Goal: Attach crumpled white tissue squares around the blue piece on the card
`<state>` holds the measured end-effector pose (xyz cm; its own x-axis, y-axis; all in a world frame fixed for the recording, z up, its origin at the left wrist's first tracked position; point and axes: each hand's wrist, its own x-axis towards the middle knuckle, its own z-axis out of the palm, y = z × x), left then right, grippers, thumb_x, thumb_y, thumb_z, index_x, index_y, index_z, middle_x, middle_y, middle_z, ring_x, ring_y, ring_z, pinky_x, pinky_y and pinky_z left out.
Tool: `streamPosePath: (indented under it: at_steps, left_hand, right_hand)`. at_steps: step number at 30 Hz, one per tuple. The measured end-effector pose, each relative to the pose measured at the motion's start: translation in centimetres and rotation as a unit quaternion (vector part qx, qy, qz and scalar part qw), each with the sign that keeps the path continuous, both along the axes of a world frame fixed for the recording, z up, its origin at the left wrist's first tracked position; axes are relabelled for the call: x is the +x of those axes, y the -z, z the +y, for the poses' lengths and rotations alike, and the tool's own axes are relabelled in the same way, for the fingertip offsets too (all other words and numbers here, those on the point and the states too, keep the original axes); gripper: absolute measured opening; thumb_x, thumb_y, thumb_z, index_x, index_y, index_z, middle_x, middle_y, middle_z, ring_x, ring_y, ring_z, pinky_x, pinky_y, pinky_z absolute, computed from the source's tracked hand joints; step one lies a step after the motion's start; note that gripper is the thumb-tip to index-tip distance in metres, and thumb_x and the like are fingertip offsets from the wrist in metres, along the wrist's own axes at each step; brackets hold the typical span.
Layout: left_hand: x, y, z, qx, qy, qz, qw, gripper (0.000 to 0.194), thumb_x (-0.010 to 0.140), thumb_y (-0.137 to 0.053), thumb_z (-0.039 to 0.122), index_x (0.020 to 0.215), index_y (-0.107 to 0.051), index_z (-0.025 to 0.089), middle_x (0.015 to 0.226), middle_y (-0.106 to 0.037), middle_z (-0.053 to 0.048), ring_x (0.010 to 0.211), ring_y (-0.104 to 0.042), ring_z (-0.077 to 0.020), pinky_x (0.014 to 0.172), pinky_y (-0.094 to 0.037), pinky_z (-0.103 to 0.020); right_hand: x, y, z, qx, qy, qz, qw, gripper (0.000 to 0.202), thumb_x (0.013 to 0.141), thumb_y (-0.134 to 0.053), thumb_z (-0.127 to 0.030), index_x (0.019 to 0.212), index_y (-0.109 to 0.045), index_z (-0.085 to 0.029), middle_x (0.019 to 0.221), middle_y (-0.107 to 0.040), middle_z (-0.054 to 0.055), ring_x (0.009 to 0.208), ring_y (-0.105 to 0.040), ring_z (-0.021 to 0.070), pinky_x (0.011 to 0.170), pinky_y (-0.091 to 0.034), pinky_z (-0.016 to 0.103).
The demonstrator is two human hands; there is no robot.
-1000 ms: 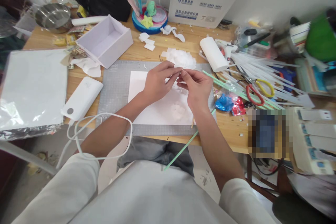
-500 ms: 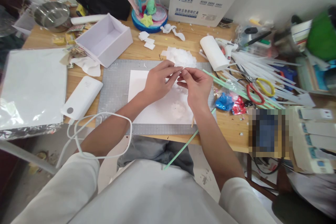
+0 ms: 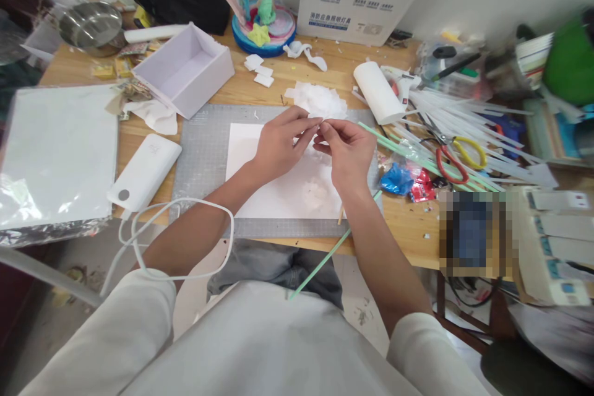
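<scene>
My left hand (image 3: 282, 143) and my right hand (image 3: 349, 151) meet fingertip to fingertip over a white sheet of paper (image 3: 250, 198). Both are closed in a pinch. Whatever sits between the fingertips is too small and too covered to name. Just behind the fingers lies a pile of thin white pieces (image 3: 320, 99). A pale, fluffy-looking patch (image 3: 315, 194) rests on the paper below my hands. Under the paper is a grey cutting mat (image 3: 199, 136). A green stick (image 3: 320, 268) slants past my right forearm toward my lap.
A white power bank (image 3: 147, 173) with a looped cable lies left, before a pale open box (image 3: 185, 74). On the right are a white roll (image 3: 379, 94), scissors (image 3: 448, 158), a glue gun (image 3: 403, 83), many pale strips (image 3: 464, 117) and a blue packet (image 3: 396, 179). A white case (image 3: 357, 6) stands behind.
</scene>
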<state>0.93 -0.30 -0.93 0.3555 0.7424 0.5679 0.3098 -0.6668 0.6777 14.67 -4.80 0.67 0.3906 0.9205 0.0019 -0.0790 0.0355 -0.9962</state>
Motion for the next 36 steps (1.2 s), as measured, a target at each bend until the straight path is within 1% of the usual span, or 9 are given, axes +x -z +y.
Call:
streamPosePath:
  at_steps: [6, 8, 11, 14, 16, 21, 24, 29, 36]
  left_hand:
    - [0.0, -0.1, -0.1, 0.025, -0.009, 0.020, 0.999, 0.028, 0.100, -0.053, 0.032, 0.107, -0.077, 0.019, 0.096, -0.070, -0.009, 0.085, -0.064, -0.0144, 0.070, -0.053, -0.026]
    - [0.0, -0.5, -0.1, -0.001, 0.001, 0.008, 1.000, 0.027, 0.099, -0.054, 0.031, 0.105, -0.077, 0.019, 0.095, -0.069, -0.008, 0.083, -0.063, -0.0131, 0.067, -0.053, -0.024]
    - [0.0, -1.2, -0.1, -0.090, 0.014, -0.010, 0.996, 0.022, 0.096, -0.058, 0.029, 0.095, -0.078, 0.020, 0.089, -0.069, -0.005, 0.082, -0.064, -0.0119, 0.062, -0.051, -0.019]
    - [-0.2, -1.5, 0.2, -0.109, 0.020, -0.004, 0.994, 0.017, 0.094, -0.062, 0.027, 0.091, -0.078, 0.021, 0.087, -0.070, -0.004, 0.081, -0.064, -0.0120, 0.059, -0.047, -0.019]
    - [-0.4, -1.4, 0.5, -0.088, 0.022, 0.014, 0.996, 0.015, 0.094, -0.063, 0.025, 0.093, -0.078, 0.020, 0.088, -0.071, -0.004, 0.081, -0.064, -0.0123, 0.061, -0.047, -0.020]
    - [-1.0, -1.0, 0.9, 0.030, 0.015, 0.106, 0.994, 0.020, 0.098, -0.058, 0.028, 0.097, -0.076, 0.019, 0.093, -0.071, -0.005, 0.082, -0.064, -0.0141, 0.068, -0.046, -0.026]
    - [-1.1, -1.0, 0.9, 0.057, 0.003, 0.143, 0.988, 0.023, 0.100, -0.055, 0.029, 0.096, -0.075, 0.018, 0.095, -0.071, -0.006, 0.084, -0.065, -0.0151, 0.068, -0.045, -0.028]
    - [-1.0, -1.1, 0.7, 0.046, 0.005, 0.106, 0.993, 0.020, 0.098, -0.059, 0.028, 0.092, -0.074, 0.018, 0.091, -0.070, -0.005, 0.079, -0.064, -0.0132, 0.064, -0.044, -0.026]
    - [-0.6, -1.1, 0.5, -0.027, 0.014, 0.004, 1.000, 0.013, 0.091, -0.065, 0.021, 0.089, -0.077, 0.017, 0.085, -0.070, -0.003, 0.075, -0.063, -0.0104, 0.062, -0.049, -0.020]
  right_hand:
    - [-0.1, -0.1, 0.0, 0.002, 0.002, 0.021, 1.000, 0.011, 0.076, -0.077, -0.032, 0.078, -0.073, -0.022, 0.068, -0.069, -0.005, 0.060, -0.065, 0.0093, 0.058, -0.060, 0.024]
    - [-0.1, -0.2, 0.0, 0.002, 0.002, 0.016, 1.000, 0.010, 0.076, -0.077, -0.031, 0.078, -0.073, -0.022, 0.067, -0.069, -0.005, 0.058, -0.065, 0.0091, 0.057, -0.060, 0.024]
    - [0.0, -0.2, -0.1, 0.001, 0.000, -0.009, 1.000, 0.009, 0.077, -0.075, -0.031, 0.078, -0.073, -0.022, 0.066, -0.069, -0.005, 0.059, -0.065, 0.0091, 0.058, -0.059, 0.023]
    - [0.2, 0.0, -0.2, 0.005, -0.008, -0.044, 0.999, 0.010, 0.080, -0.073, -0.032, 0.080, -0.073, -0.022, 0.067, -0.069, -0.004, 0.060, -0.066, 0.0101, 0.059, -0.058, 0.024]
    - [0.2, 0.0, -0.2, 0.014, -0.011, -0.086, 0.996, 0.010, 0.082, -0.071, -0.031, 0.081, -0.073, -0.022, 0.068, -0.069, -0.004, 0.061, -0.065, 0.0107, 0.061, -0.058, 0.026]
    - [0.5, -0.2, -0.3, 0.031, -0.002, -0.224, 0.974, 0.009, 0.085, -0.066, -0.025, 0.081, -0.073, -0.020, 0.071, -0.070, -0.002, 0.065, -0.065, 0.0118, 0.068, -0.054, 0.028]
    - [0.6, -0.3, -0.3, 0.035, 0.000, -0.258, 0.966, 0.008, 0.085, -0.066, -0.022, 0.080, -0.072, -0.020, 0.073, -0.071, -0.002, 0.066, -0.065, 0.0121, 0.069, -0.053, 0.028]
    - [0.6, -0.2, -0.1, 0.022, -0.017, -0.200, 0.979, 0.008, 0.084, -0.067, -0.025, 0.078, -0.070, -0.020, 0.066, -0.068, -0.003, 0.060, -0.064, 0.0111, 0.063, -0.052, 0.027]
    - [0.4, 0.0, 0.1, 0.011, -0.027, -0.067, 0.997, 0.008, 0.080, -0.071, -0.028, 0.078, -0.071, -0.021, 0.064, -0.067, -0.005, 0.057, -0.063, 0.0086, 0.056, -0.056, 0.022]
